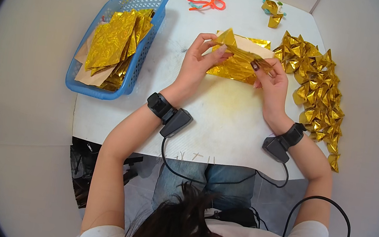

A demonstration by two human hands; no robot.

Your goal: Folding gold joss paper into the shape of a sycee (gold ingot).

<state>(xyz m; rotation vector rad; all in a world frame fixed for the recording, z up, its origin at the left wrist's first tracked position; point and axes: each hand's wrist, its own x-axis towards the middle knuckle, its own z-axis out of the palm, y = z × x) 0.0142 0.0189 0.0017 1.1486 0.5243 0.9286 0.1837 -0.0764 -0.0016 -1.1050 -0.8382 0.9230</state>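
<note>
Between both hands I hold a gold foil paper (243,53), partly folded into a long narrow shape with a pointed flap standing up at its left end. My left hand (203,57) pinches the left end, thumb toward me. At the other end, my right hand (271,80) grips the paper between thumb and fingers. Under it on the table lies a flat gold foil sheet (223,71), partly hidden by the held piece; a pale paper back shows behind them.
A blue plastic basket (129,78) of loose gold sheets (111,39) stands at the left. Folded gold paper pieces (318,98) are heaped along the right edge. Orange and teal fuzzy stems (207,0) and a small gold folded ornament (274,20) lie at the back. Cables hang from both wrist straps.
</note>
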